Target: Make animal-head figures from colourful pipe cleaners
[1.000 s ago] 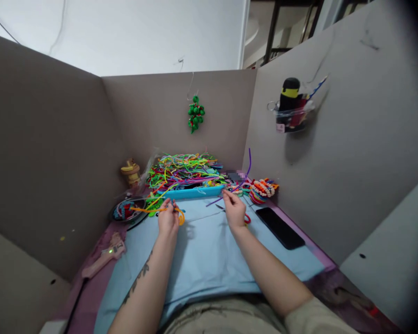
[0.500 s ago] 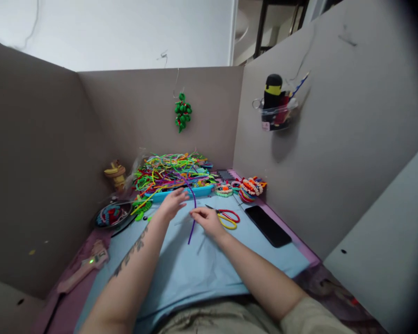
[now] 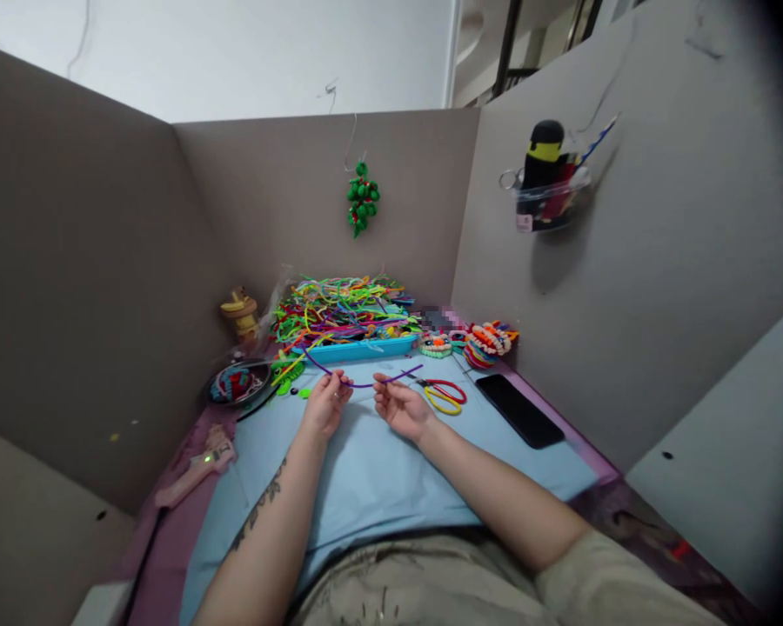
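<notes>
A purple pipe cleaner stretches between my two hands, sagging slightly in the middle, its ends sticking out on both sides. My left hand pinches it left of the middle. On the other side, my right hand grips it between thumb and fingers, palm partly turned up. Just right of that hand lie scissors with one red and one yellow handle, on the light blue cloth. Beyond the hands, a blue tray is heaped with many-coloured pipe cleaners.
A black phone lies at the right. Behind it sit fuzzy colourful figures. At the left are a bowl with a woolly piece, and a pink glue gun with a green light. Grey partitions enclose the table.
The pipe cleaner has turned from upright to roughly level. My left hand, open and apart before, has closed on it. My right hand has rotated palm-up, and the view has shifted left.
</notes>
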Motion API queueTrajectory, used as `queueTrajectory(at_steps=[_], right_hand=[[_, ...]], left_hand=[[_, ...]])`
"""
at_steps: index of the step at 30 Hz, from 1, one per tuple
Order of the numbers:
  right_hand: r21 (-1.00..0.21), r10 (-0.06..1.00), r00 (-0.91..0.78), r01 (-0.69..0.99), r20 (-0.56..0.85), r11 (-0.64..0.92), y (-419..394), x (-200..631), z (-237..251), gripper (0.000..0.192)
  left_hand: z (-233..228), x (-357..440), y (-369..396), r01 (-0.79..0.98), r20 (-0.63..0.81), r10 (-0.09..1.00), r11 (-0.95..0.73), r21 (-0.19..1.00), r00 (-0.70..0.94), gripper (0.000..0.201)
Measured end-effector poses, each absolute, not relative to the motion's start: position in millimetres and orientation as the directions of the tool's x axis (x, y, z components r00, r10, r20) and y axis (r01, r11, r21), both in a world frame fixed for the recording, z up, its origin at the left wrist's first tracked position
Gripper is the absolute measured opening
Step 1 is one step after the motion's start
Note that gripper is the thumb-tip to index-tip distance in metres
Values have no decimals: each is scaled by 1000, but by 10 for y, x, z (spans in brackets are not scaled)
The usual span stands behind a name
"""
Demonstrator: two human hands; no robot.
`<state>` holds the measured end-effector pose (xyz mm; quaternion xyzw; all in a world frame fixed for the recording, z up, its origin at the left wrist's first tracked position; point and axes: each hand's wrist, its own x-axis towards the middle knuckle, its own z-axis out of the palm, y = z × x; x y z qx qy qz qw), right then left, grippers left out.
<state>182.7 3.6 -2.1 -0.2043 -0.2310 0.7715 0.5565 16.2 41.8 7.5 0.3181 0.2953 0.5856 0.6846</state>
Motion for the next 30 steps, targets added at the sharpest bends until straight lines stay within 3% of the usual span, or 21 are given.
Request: queueTrajectory(at_steps=[5, 14, 18, 21, 25, 28, 30], right_hand=[[-601, 991, -66, -790, -114, -122, 183, 1853, -78, 19], [-656, 981, 130, -754, -145, 2, 284, 2007, -97, 19], [-716, 973, 178, -698, -144, 22, 302, 1986, -126, 23], [-737, 969, 210, -675, -130, 47, 339, 2028, -128, 22], [-653, 934, 351, -724, -71, 223, 416, 2324, -38, 18], [-556, 871, 489, -737, -48, 384, 442, 2621, 46, 13], [-524, 872, 488, -751, -29, 403, 440, 2747, 79, 9]], left_hand=[[14, 162, 433, -571, -98, 992, 126, 811, 80, 21], [12, 131, 452, -603, -113, 988, 156, 783, 109, 16], [18, 47, 541, -712, -115, 993, 53, 700, -39, 6], [52, -87, 633, -772, -156, 975, -25, 635, -160, 11], [117, -278, 716, -764, -142, 931, -180, 620, -335, 13], [138, -314, 710, -629, -20, 896, -295, 719, -443, 10], [134, -264, 667, -420, 181, 852, -414, 808, -492, 35]])
